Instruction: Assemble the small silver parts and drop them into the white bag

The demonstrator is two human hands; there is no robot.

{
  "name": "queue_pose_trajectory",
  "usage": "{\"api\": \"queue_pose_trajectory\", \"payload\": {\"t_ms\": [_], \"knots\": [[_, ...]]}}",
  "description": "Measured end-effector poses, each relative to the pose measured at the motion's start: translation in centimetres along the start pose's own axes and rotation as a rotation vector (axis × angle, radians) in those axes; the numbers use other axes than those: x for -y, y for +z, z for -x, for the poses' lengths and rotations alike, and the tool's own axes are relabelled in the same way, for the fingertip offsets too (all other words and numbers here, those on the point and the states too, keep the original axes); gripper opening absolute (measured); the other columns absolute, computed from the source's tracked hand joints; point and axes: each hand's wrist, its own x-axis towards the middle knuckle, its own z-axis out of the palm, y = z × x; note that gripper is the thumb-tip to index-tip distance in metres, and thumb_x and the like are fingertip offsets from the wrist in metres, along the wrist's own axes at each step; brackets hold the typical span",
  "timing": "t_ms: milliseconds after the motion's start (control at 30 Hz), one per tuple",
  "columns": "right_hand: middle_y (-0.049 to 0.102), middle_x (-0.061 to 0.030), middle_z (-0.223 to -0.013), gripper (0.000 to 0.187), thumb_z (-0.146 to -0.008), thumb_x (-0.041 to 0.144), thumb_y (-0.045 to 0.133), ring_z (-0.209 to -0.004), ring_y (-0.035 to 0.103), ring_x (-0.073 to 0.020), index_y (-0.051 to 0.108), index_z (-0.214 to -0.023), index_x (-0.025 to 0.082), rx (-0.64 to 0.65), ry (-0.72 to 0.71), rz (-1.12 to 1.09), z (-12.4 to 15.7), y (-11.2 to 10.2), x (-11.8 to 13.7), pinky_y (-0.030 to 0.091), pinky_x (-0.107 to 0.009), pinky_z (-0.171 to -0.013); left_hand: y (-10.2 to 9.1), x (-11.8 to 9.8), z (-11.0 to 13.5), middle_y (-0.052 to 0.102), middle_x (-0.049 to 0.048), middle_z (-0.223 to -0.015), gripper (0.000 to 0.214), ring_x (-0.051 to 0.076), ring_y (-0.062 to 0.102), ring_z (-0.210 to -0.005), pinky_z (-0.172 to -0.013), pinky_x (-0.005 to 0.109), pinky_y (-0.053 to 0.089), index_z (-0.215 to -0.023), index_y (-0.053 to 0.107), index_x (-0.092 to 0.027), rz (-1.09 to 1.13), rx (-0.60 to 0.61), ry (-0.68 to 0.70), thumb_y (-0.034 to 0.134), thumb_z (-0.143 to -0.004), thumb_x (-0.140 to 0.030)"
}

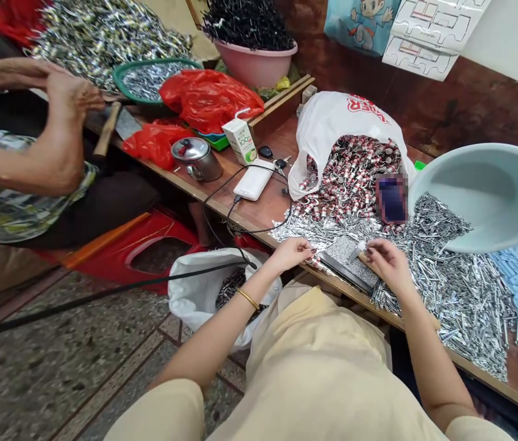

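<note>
At the far left, a co-worker's hands are meeting above the lap, the fingers overlapping so closely that whatever they are holding is being hidden; the near upper arm is running out of view. Further right and nearer, a white sack is standing on the floor, its dark contents being too shadowed to make out.

Over it, the person's left forearm is slanting up and to the right, a gold bracelet circling it and the sleeve running off the near edge. The left hand is pointing right, thumb and fingers drawing close together in a narrow pinch; I cannot tell whether anything is sitting between the tips.

Between the two hands, a speckled block is lying at the near table edge, a dark metal bar running along its near side. Just right, the right hand is reaching up and leftward with curled fingers, partly covering a small wooden-handled tool; whether it is gripping it, I cannot tell. Beyond, pixelation is blurring a dark phone-like object. Farther right, silvery metal pieces are spilling from a pale basin.
</note>
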Motion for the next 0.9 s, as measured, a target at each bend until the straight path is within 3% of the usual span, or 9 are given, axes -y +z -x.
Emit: {"api": "queue_pose_trajectory", "payload": {"t_ms": [100,267,400,500,633,800,900], "knots": [[0.069,-0.0026,-0.083,0.018,-0.088,0.038,0.059,-0.073,0.064,-0.018,0.065,-0.095,0.022,0.191,-0.031,-0.09,-1.3,3.8,1.0,0.054,-0.033,-0.071,0.0,-0.2,-0.2,0.061,-0.0025,-0.056,0.016,0.012,0.058,-0.053,-0.057,0.023,0.05,-0.066,0.061,-0.016,0.037,0.009,-0.044,0.07,-0.068,-0.029],[0.071,-0.0024,-0.088,0.009,-0.085,0.023,0.059,-0.083,0.063,-0.0184,0.068,-0.087,0.021,0.311,-0.171,0.187,-4.0,7.3,1.5,0.048,-0.031,-0.077,0.3,-0.5,-0.2,0.063,-0.0027,-0.058,0.011,0.011,0.059,-0.053,-0.055,0.02,0.049,-0.068,0.063,-0.016,0.051,-0.016,-0.01,0.069,-0.069,-0.025],[0.073,-0.0022,-0.085,0.009,-0.085,0.017,0.061,-0.082,0.063,-0.0188,0.069,-0.085,0.021,0.369,-0.164,0.374,-5.1,8.4,1.3,0.046,-0.03,-0.077,0.3,-0.6,-0.6,0.061,-0.0035,-0.055,0.012,0.011,0.06,-0.052,-0.053,0.02,0.048,-0.065,0.063,-0.016,0.004,-0.056,0.001,0.072,-0.068,-0.024],[0.074,-0.0036,-0.092,0.013,-0.085,0.013,0.061,-0.09,0.063,-0.0207,0.07,-0.085,0.022,0.343,-0.171,0.468,-5.2,8.8,1.0,0.045,-0.032,-0.082,0.2,-0.6,-0.9,0.06,-0.0037,-0.056,0.011,0.011,0.059,-0.051,-0.055,0.022,0.051,-0.064,0.062,-0.016,0.037,-0.024,-0.018,0.071,-0.068,-0.022],[0.073,-0.0047,-0.094,0.016,-0.086,0.01,0.059,-0.095,0.061,-0.0224,0.069,-0.085,0.022,0.285,-0.196,0.509,-4.9,9.3,0.6,0.045,-0.034,-0.085,0.3,-0.6,-0.9,0.058,-0.0042,-0.056,0.01,0.01,0.057,-0.05,-0.056,0.022,0.052,-0.064,0.06,-0.016,0.066,0.018,-0.046,0.066,-0.071,-0.019],[0.07,-0.0069,-0.097,0.015,-0.086,0.01,0.057,-0.097,0.057,-0.0249,0.065,-0.088,0.022,0.274,-0.266,0.551,-4.6,9.7,0.2,0.044,-0.036,-0.086,0.5,-0.3,-0.8,0.059,-0.0041,-0.057,0.013,0.011,0.059,-0.053,-0.056,0.022,0.052,-0.064,0.059,-0.016,0.083,-0.013,-0.009,0.067,-0.072,-0.021],[0.066,-0.0088,-0.103,0.02,-0.085,0.01,0.054,-0.096,0.056,-0.0249,0.06,-0.101,0.021,0.25,-0.296,0.555,-4.5,9.9,0.3,0.044,-0.036,-0.085,0.5,-0.2,-0.9,0.058,-0.0044,-0.057,0.013,0.01,0.059,-0.054,-0.056,0.02,0.053,-0.064,0.058,-0.016,0.065,-0.013,-0.017,0.065,-0.074,-0.021]]}}
